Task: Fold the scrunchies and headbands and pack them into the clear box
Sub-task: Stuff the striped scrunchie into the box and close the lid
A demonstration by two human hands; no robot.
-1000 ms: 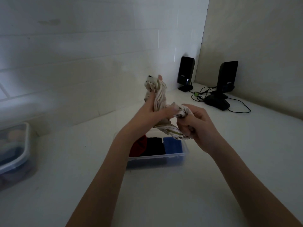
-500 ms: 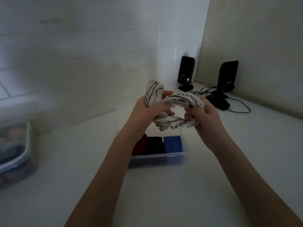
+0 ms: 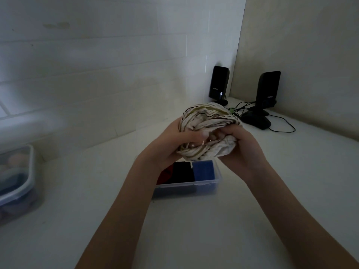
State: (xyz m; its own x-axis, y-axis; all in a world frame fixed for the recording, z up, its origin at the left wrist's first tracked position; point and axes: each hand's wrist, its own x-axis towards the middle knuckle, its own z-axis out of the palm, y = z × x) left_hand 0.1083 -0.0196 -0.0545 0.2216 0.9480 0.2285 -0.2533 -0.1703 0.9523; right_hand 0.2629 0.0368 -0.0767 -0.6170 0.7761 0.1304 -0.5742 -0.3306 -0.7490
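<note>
A white counter (image 3: 194, 239) fills the view, and on it, below the hands, sits the clear box (image 3: 194, 188) with a red piece (image 3: 165, 174), a black piece (image 3: 182, 172) and a blue piece (image 3: 204, 169) already packed side by side; a second container (image 3: 17, 181) stands well apart at the left edge. Above the box, both hands hold a striped cream headband (image 3: 207, 131) bunched into a doubled loop. The left hand (image 3: 174, 140) is closed on its near-left side, thumb pressed over the fabric, and the right hand (image 3: 244, 144) is clamped on the right side, fingers curled under. To fold it well, I would keep both grips tight so the loops do not spring open, press the layers flat into a compact bundle about as narrow as the blue piece, then lower it straight down. Free space in the box is hidden behind the hands, so check there before letting go.
</note>
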